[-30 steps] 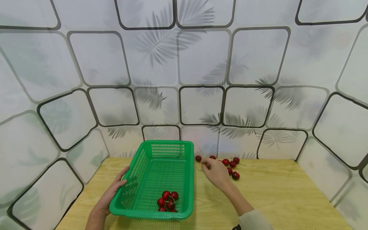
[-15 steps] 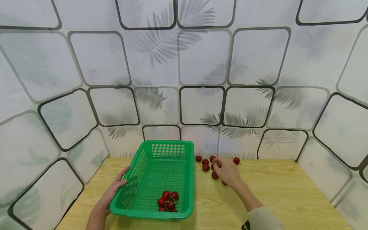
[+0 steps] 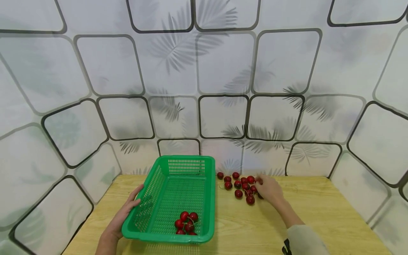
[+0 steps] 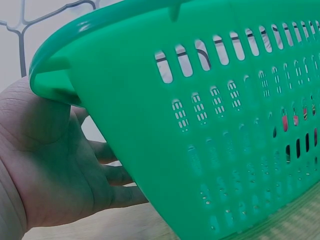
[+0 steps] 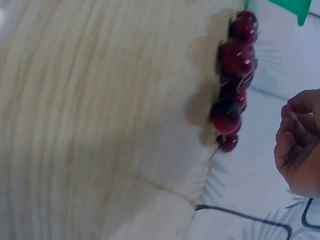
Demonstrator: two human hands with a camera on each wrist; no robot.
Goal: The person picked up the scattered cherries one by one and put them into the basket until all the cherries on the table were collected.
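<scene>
I count two hands, my left hand [image 3: 122, 214] and my right hand [image 3: 269, 187], with one sleeve [image 3: 304, 239] showing. There is one basket [image 3: 209, 198] on one table [image 3: 312, 209]. Six cherries [image 3: 189, 226] show in the basket; on the table I make out at least twelve loose cherries [image 3: 250, 200], overlapping and partly behind my fingers, so their exact number escapes me.

We look into a booth-like space, its pale backdrop [image 3: 223, 63] of rounded squares and leaf prints wrapping the back and both sides of a wood-grain table [image 3: 318, 216]; whether home or studio, we cannot tell.
</scene>
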